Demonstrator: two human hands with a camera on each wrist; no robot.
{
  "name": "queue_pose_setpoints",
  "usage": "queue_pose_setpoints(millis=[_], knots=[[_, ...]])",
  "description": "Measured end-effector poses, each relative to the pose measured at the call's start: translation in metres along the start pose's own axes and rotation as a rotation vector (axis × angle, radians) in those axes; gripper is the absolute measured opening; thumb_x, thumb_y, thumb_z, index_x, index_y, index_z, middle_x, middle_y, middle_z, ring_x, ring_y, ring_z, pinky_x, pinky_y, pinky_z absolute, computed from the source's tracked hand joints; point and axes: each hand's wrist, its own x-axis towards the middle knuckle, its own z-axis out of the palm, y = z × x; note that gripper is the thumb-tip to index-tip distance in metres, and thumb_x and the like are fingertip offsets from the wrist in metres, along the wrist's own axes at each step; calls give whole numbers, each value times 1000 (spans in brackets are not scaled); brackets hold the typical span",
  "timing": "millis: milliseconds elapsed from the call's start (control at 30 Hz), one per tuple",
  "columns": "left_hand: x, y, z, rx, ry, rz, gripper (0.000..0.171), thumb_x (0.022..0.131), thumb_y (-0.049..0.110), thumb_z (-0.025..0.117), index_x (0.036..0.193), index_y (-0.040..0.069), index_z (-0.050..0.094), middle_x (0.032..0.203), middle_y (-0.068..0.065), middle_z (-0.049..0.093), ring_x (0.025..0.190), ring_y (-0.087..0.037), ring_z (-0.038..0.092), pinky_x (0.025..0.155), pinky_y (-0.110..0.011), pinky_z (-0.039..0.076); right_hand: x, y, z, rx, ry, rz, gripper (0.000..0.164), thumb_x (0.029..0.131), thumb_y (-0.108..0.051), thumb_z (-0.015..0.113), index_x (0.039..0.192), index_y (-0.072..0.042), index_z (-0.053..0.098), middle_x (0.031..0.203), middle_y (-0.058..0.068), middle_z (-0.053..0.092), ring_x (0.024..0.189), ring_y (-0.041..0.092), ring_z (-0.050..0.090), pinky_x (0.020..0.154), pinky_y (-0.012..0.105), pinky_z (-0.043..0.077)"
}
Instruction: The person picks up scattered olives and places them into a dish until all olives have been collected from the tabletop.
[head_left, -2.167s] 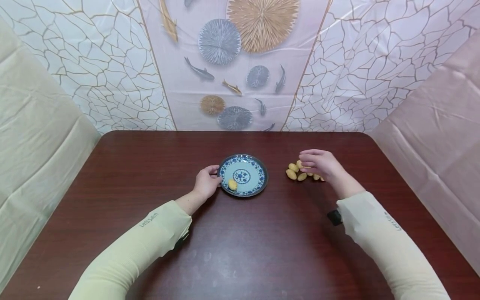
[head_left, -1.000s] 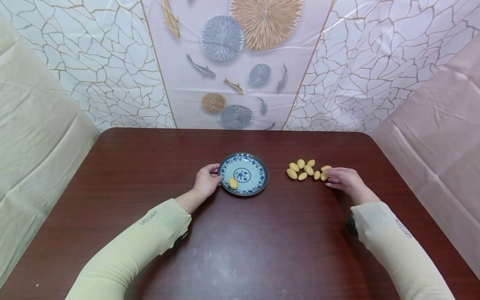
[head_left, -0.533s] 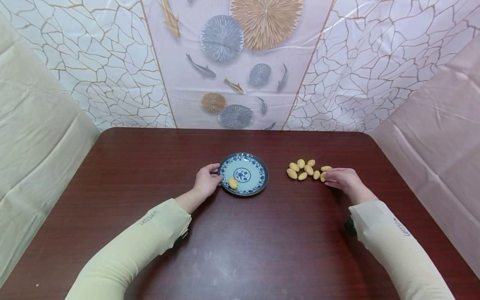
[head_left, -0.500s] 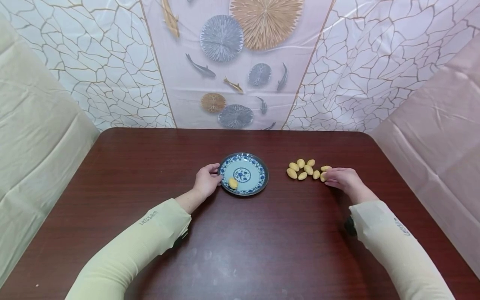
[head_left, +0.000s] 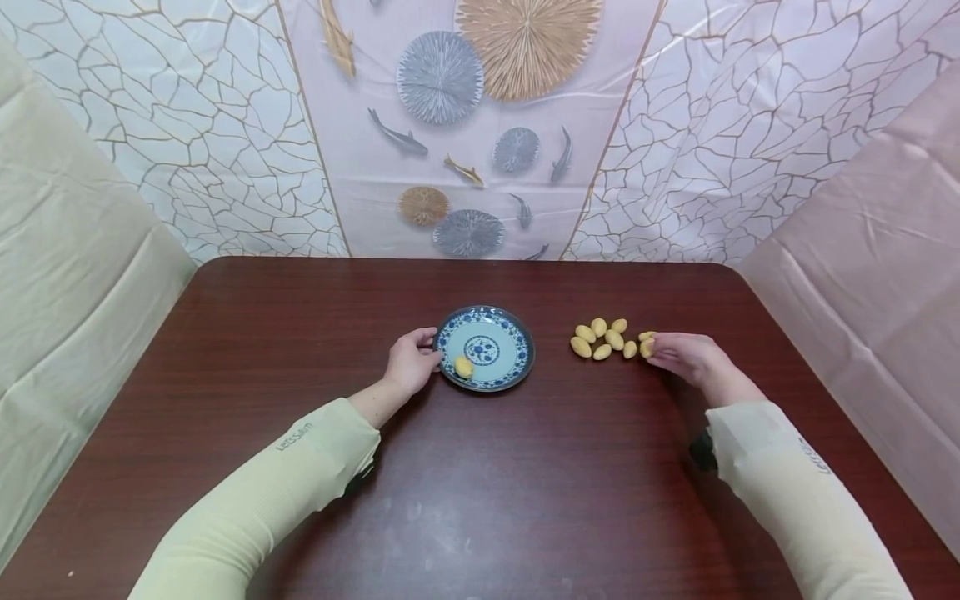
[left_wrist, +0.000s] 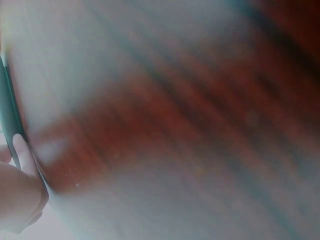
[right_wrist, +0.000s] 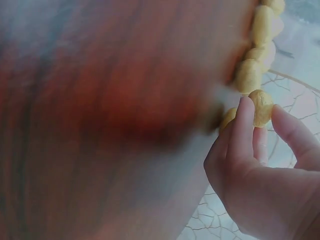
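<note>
A blue-and-white patterned plate [head_left: 495, 348] sits near the middle of the table, one small yellow potato [head_left: 463, 367] lying on its lower left part. My left hand [head_left: 410, 363] holds the plate's left rim; in the left wrist view its thumb lies against the edge of the plate [left_wrist: 9, 105]. On the right, several small yellow potatoes [head_left: 614, 339] lie in a loose group. At the group's right end, my right hand [head_left: 693, 361] pinches one potato [right_wrist: 261, 108] between thumb and fingertips, as the right wrist view shows. Another potato [head_left: 646, 336] lies right behind it, partly covered by the fingers.
The dark reddish-brown table [head_left: 465, 483] has rounded far corners. A patterned cloth [head_left: 517, 150] hangs behind its far edge, and pale cloth walls [head_left: 877, 225] flank both sides. Dark bands show at both wrists, under the light sleeves [head_left: 795, 483].
My right hand has gone from over the group of potatoes to its right end, where it now pinches a potato. The left hand and the plate have stayed in place.
</note>
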Motion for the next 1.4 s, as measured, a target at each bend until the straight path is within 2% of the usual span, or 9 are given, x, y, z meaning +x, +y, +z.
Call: queue_pose_setpoints(millis=[167,400,533,700,800,900,1100,1200,1400], knots=[[-1,1,-1,-7,3,2,44,87,-6,54,131,-4,49,120,-22,51,104,-31,58,77,-30,60,0,-9,7,44,-54,-32,36,89,8,49,68,-16,66,72,-3,69,70,5,65,67,21,60],[0,0,-2,-15,3,4,44,87,-6,54,131,-4,49,120,-23,51,105,-31,58,76,-30,61,-2,-22,22,6,-78,-42,29,89,5,51,75,-16,65,76,-5,68,74,4,64,71,19,59],[1,-2,-2,-10,-1,6,44,87,-5,54,131,-4,49,121,-23,51,105,-31,58,76,-30,61,-1,-28,32,-11,-99,-61,16,90,4,51,101,-6,57,77,-5,68,75,4,64,73,19,58],[1,-1,-2,-10,0,10,45,87,-6,54,132,-4,48,121,-23,51,104,-30,58,75,-29,61,-1,-37,46,-61,-101,-72,43,91,1,52,133,0,38,78,-7,67,76,2,64,73,17,57],[0,-1,-2,-14,3,10,45,87,-6,54,131,-5,48,120,-23,51,103,-30,58,74,-28,61,-1,-41,54,-72,-108,-69,54,92,0,52,141,3,29,77,-8,67,76,2,65,73,16,57],[0,0,-2,-23,0,8,45,87,-6,54,132,-5,48,121,-24,51,104,-31,59,74,-28,61,-1,-44,63,-87,-124,-71,57,92,1,51,142,6,25,77,-8,67,75,3,65,73,16,57],[0,0,-1,-27,-9,1,44,88,-5,54,132,-4,47,123,-23,50,105,-31,58,75,-29,61,3,-44,81,-89,-165,-72,27,93,3,49,119,-2,47,80,-5,66,77,6,65,76,18,57],[0,0,-1,-23,-7,-1,44,88,-5,54,132,-4,48,123,-23,50,104,-30,58,74,-29,61,6,-43,92,-117,-169,-71,39,93,2,48,131,2,41,81,-6,65,77,5,65,79,19,56],[-1,-1,1,-14,-2,10,44,87,-5,55,131,-5,49,120,-23,51,102,-30,58,73,-28,61,12,-40,116,-183,-159,-65,54,94,1,46,143,9,25,81,-8,63,76,4,64,105,33,45]])
